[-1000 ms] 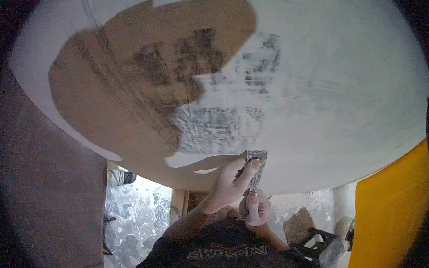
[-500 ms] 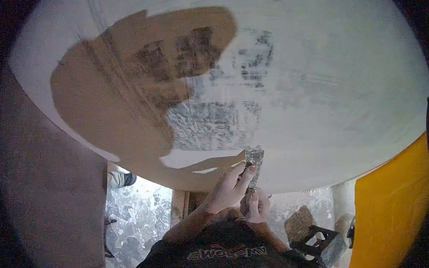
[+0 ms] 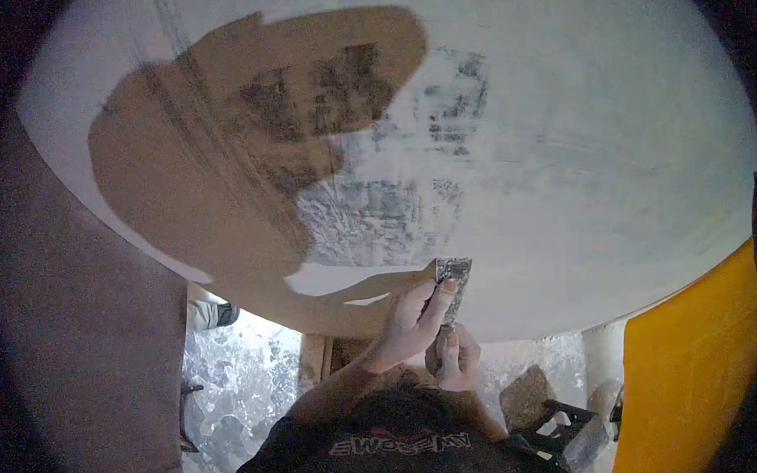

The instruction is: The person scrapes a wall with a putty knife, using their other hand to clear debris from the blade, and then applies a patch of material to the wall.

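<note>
Little changes over the last half second. Against the previous view, both hands and the putty knife (image 3: 456, 271) sit only slightly farther off and to the right, and the rounded right edge of the brown shadow (image 3: 168, 169) reaches a touch farther right. The hold looks the same, so the handling of the blade seems to be at a pause or in a very small adjustment.

The left hand (image 3: 411, 323) pinches the putty knife, its thumb laid flat along the blade and its fingers behind. The right hand (image 3: 454, 359) is curled around the near end, thumb up. The putty knife is in the centre, in front of the near edge of the white plastered surface (image 3: 594, 212); whether its tip touches there, I cannot tell.

The blade is a narrow, flat strip, grey and mottled with pale residue. The white plastered surface is broad and matte, its near edge bowed in this view, with rough dark patches in blocky smears left of centre and faint arcing streaks. The floor (image 3: 242, 383) is blotched and whitish. A smooth orange panel (image 3: 699, 350) stands at right, a dull grey-brown panel (image 3: 80, 289) at left, and an angular black plastic frame lies near right (image 3: 568, 422).
</note>
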The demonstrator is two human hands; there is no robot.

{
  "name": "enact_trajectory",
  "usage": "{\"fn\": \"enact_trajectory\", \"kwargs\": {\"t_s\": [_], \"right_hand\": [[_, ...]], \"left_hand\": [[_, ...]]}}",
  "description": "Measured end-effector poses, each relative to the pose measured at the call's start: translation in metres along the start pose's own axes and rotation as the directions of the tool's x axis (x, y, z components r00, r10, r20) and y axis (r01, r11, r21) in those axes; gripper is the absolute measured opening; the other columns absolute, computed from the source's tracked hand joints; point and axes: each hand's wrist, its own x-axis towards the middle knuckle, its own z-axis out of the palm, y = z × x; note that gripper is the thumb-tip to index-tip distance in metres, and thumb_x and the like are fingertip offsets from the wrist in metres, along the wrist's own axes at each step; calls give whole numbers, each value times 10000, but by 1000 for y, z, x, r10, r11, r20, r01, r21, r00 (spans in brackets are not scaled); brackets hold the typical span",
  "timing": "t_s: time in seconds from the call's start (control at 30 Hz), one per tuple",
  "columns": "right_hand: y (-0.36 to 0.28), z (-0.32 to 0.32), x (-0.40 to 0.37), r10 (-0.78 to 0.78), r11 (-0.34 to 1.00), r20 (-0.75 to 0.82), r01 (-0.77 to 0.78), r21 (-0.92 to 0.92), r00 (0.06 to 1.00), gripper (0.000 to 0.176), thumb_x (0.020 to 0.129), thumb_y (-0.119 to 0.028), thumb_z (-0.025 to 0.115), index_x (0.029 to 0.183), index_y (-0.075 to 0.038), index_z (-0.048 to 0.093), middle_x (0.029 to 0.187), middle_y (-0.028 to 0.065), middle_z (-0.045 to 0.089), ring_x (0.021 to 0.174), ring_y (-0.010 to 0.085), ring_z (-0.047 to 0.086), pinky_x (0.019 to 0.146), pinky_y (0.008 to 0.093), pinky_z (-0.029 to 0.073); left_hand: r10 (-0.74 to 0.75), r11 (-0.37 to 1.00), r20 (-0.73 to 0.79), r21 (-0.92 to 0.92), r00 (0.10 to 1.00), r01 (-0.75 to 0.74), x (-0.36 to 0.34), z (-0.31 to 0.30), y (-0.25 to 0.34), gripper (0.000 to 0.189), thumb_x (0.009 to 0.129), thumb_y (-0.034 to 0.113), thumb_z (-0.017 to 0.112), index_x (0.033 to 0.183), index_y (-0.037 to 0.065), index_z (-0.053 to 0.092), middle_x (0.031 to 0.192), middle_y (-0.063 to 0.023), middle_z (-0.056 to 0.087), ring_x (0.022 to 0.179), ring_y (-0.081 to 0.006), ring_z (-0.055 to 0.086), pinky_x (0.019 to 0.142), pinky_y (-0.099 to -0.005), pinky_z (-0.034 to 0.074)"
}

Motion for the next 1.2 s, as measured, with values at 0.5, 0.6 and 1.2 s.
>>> {"fn": "enact_trajectory", "kwargs": {"t_s": [0.5,0.6,1.2], "right_hand": [[-3,-3,1,-38,998,64,40,-45,997,267,958,-209,404,873,5,539,667,4,502,585,62,423,524,227,322],[-6,1,2,-26,999,53,28,-43,998,270,958,-210,404,891,7,550,671,5,505,597,62,430,535,230,332],[-9,8,3,45,998,-6,-45,-53,999,209,938,-144,416,942,-6,573,737,-6,517,666,53,417,591,226,332]], "left_hand": [[-12,997,21,72,1000,10,1,-3,13,329,947,281,468,763,20,548,572,20,429,550,-66,383,491,-259,335],[-23,997,-4,76,1000,23,2,0,5,347,949,302,456,768,20,548,571,18,423,549,-68,377,488,-259,331],[1,1000,4,14,1000,-1,4,-1,11,343,947,297,453,850,-16,553,579,-80,467,536,-116,406,492,-305,369]]}}
